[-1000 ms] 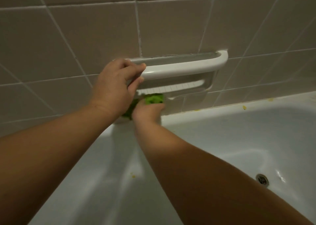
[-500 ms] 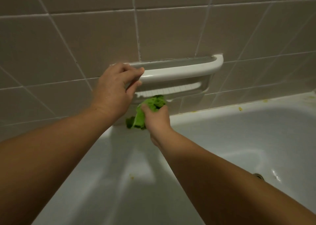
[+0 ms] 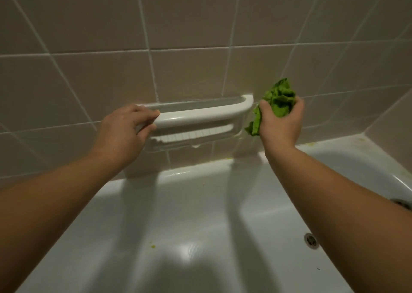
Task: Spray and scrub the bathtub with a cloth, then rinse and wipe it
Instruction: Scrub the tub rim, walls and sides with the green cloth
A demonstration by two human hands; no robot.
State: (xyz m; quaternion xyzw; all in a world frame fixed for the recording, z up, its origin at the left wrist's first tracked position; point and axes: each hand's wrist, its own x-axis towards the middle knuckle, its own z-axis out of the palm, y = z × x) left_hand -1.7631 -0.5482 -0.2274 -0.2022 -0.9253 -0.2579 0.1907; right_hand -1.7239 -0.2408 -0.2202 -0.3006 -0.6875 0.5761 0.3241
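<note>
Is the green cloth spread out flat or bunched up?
Bunched up: the green cloth is crumpled in the right hand, folds sticking out above and below the fingers.

Right hand (image 3: 281, 123) with the bunched green cloth (image 3: 278, 101) is now out from under the soap-dish grab bar (image 3: 201, 114); a second ago it was tucked below the bar's left end, beside the left hand. Now it is raised at the bar's right end, cloth against the wall tile (image 3: 334, 69). The soap tray (image 3: 194, 134) under the bar shows uncovered. View sits farther right; drain (image 3: 311, 241) lower.
</note>
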